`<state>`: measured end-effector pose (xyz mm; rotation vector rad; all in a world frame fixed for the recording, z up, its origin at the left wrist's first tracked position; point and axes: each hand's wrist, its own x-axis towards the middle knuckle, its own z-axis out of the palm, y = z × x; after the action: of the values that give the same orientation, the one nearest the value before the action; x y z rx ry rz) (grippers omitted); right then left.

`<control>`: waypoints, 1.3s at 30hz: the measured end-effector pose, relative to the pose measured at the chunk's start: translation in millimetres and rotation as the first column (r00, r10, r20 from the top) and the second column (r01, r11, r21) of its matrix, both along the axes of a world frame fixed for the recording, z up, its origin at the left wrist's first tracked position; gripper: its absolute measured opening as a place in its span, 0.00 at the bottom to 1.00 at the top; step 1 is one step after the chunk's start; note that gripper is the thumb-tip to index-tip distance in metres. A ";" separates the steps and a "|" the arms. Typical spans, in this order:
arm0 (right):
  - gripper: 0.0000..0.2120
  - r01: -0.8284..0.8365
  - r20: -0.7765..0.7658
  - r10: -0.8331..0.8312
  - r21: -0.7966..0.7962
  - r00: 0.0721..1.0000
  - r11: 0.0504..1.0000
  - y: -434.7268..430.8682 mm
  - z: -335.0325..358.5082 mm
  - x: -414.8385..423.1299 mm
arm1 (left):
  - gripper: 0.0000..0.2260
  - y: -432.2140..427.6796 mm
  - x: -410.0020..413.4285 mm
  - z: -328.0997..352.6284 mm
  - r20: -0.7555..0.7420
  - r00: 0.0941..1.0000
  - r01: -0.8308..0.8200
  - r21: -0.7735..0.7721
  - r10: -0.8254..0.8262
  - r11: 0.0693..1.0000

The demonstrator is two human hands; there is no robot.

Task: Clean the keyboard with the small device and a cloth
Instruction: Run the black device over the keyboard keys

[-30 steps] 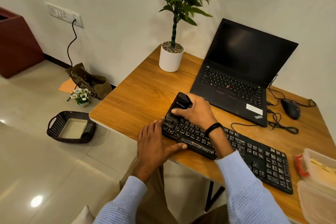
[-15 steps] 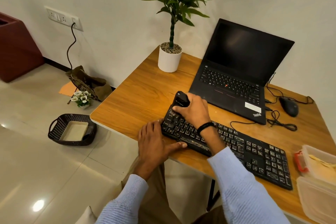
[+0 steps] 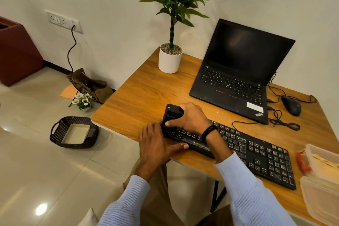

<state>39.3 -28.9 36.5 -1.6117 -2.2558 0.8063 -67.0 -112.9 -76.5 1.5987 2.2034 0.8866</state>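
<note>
The right hand (image 3: 190, 117) grips the small black handheld device (image 3: 172, 115), fingers and thumb curled round its body, and holds it upright on the keys at the 9 o'clock end of the black full-size keyboard (image 3: 256, 156). The left hand (image 3: 156, 143) lies flat against that same end, fingers straight, thumb along the front edge. The device pass appears to be under way; the cloth wipe remains to be done (no cloth is identifiable). The keyboard rests on a wood-grain table (image 3: 146, 101), with an open black laptop (image 3: 238, 71) at 12 o'clock, a white potted plant (image 3: 170, 60) at 11 o'clock and clear plastic containers (image 3: 322, 194) at 4 o'clock. A dark woven basket (image 3: 73, 132) sits on the tiled floor.
</note>
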 end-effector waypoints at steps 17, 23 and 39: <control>0.14 0.065 0.011 -0.065 -0.016 0.998 0.998 -10.5 1.9 10.5 | 0.51 0.1 -0.7 -1.1 0.000 1.000 0.010 0.004 -0.010 1.000; 0.16 0.091 -0.006 -0.091 -0.008 0.996 0.996 -13.9 -2.9 10.2 | 0.51 -0.4 -0.1 -0.8 0.004 1.000 0.006 0.027 -0.006 1.000; 0.12 0.124 -0.027 -0.123 0.040 0.992 0.991 -24.8 1.2 23.9 | 0.51 0.1 -0.8 -0.6 -0.004 1.000 0.006 0.015 -0.006 1.000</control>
<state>63.2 -53.7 37.7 -1.6935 -2.1173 0.7382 -67.8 -112.8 -77.1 1.6148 2.1987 0.9006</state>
